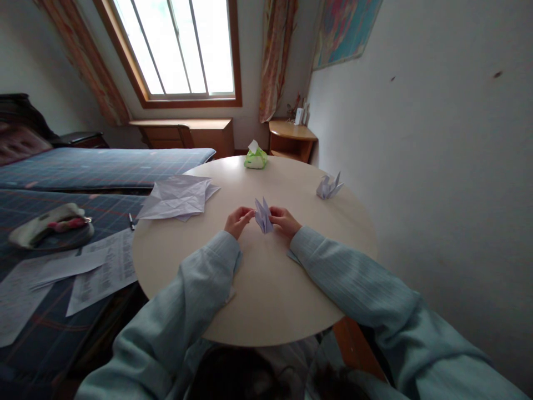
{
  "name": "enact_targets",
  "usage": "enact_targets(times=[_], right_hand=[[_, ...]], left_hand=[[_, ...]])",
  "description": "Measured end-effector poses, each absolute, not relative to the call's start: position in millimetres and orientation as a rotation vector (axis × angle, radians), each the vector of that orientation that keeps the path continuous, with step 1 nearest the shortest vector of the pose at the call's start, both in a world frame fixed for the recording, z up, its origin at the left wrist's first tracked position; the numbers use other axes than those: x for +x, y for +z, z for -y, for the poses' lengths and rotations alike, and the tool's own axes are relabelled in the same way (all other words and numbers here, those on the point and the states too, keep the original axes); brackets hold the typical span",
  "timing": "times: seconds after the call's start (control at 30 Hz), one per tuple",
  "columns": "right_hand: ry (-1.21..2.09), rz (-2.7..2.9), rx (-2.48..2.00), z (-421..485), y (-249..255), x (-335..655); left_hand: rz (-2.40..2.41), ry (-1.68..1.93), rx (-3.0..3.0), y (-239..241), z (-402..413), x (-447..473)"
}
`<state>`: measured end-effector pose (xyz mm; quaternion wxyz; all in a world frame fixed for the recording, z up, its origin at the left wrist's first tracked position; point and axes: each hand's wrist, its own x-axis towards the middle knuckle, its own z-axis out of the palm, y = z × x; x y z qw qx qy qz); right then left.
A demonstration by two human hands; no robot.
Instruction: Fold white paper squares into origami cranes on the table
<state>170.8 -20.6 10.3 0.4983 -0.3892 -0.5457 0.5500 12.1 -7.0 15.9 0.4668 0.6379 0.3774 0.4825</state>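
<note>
A folded pale-lilac origami paper crane (264, 216) is held between my two hands, over the middle of the round table (266, 300). Two narrow points of the paper stick up from it. My left hand (240, 221) pinches its left edge with thumb and forefinger. From the other side, my right hand (284, 220) grips the crane's right edge, fingers closed on the paper. Another folded paper crane (328, 186) stands on the table at the far right, apart from my hands.
Creased paper sheets (177, 197) lie at the table's left edge. A green tissue pack (255, 156) sits at the back. Left of the table are a bed (104, 166), printed sheets (106, 272), a pen (131, 221) and a pale pouch (50, 225). A white wall (437, 150) rises on the right.
</note>
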Motion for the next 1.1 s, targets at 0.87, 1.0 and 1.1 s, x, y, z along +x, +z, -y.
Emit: enact_targets(times=[0.87, 1.0, 1.1], right_hand=[[0.935, 1.689, -1.017, 19.4, 6.7, 170.8], [0.933, 1.685, -0.992, 20.3, 6.2, 170.0], [0.935, 1.693, -0.992, 20.2, 3.8, 169.5]], left_hand=[[-0.896, 1.040, 1.422, 12.3, 6.7, 14.4], [-0.919, 1.118, 1.447, 15.8, 8.4, 13.7], [-0.945, 1.131, 1.464, 19.0, 9.5, 11.7]])
